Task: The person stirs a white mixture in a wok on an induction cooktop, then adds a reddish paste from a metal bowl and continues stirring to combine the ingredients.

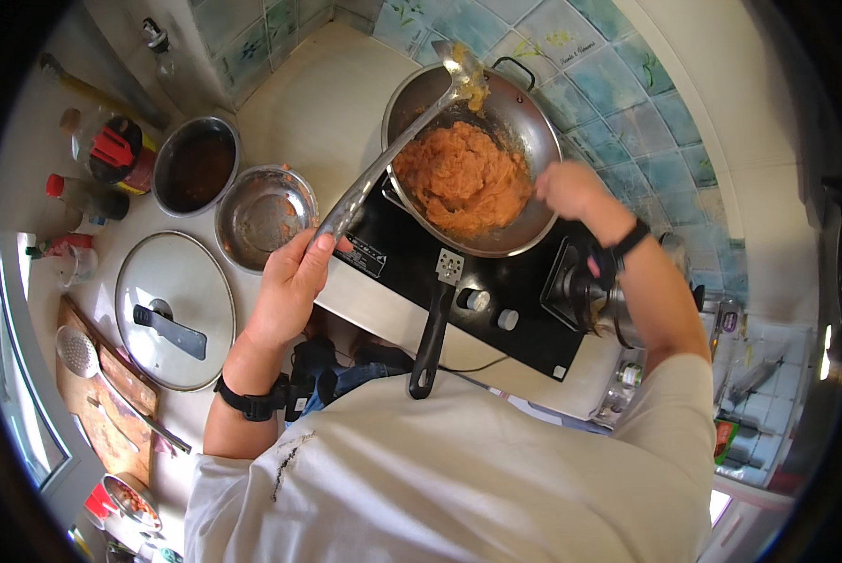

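My left hand [297, 278] grips the handle end of a long metal wok spatula [385, 158]. The spatula's head, smeared with yellow-orange mash, is up at the wok's far side. Below it, the wok [544, 141] sits on a black gas hob [494, 285], with its black handle [431, 338] pointing towards me. A thick mound of orange mash [463, 176] fills the wok's bottom. Over the right side of the wok is my right hand [572, 190], its fingers drawn together. The fingertips are blurred, so whether they pinch anything small cannot be seen.
Left of the hob stand a smeared metal bowl [252, 222], a pot of dark liquid [195, 165] and a glass lid [174, 310]. A skimmer [79, 352] lies across a wooden cutting board [122, 450]. Several bottles line the left side. Tiled wall [589, 63] rises behind the wok.
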`<state>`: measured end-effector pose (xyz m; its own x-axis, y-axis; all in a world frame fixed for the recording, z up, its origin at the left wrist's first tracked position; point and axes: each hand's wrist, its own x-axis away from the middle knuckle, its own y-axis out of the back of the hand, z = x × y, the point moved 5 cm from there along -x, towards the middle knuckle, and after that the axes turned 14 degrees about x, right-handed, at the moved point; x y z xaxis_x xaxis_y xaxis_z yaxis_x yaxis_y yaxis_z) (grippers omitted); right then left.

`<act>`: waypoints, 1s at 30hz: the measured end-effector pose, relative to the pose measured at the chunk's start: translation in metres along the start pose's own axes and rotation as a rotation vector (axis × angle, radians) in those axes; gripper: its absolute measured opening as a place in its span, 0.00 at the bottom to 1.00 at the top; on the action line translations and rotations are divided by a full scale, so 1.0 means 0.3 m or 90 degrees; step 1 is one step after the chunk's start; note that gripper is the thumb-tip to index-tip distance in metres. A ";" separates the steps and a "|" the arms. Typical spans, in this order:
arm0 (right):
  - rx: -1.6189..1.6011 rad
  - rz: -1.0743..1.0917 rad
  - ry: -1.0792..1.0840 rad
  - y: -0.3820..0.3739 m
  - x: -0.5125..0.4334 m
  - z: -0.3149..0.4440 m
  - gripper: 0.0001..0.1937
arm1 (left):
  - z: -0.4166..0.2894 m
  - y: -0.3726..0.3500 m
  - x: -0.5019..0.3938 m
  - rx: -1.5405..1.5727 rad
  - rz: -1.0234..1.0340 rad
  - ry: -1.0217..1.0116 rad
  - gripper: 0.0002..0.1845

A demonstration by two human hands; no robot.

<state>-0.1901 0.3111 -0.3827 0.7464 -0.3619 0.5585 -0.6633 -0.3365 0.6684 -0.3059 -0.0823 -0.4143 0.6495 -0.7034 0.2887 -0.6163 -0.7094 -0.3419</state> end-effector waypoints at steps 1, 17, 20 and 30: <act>0.026 -0.005 0.096 -0.014 0.034 0.061 0.07 | 0.004 0.003 -0.003 0.002 -0.001 0.001 0.21; -0.125 -0.168 0.143 0.094 -0.004 0.212 0.07 | -0.017 0.011 -0.017 0.012 -0.006 0.010 0.20; -0.109 -0.313 0.130 0.182 -0.120 0.268 0.06 | -0.033 0.003 -0.034 0.013 0.003 -0.004 0.20; -0.012 -0.069 0.128 0.007 -0.019 0.044 0.06 | -0.031 -0.003 -0.029 0.025 0.017 -0.017 0.22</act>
<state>-0.1966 0.3009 -0.3909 0.8104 -0.1426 0.5682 -0.5786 -0.3469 0.7382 -0.3150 -0.0760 -0.4081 0.6453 -0.7199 0.2554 -0.6154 -0.6880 -0.3846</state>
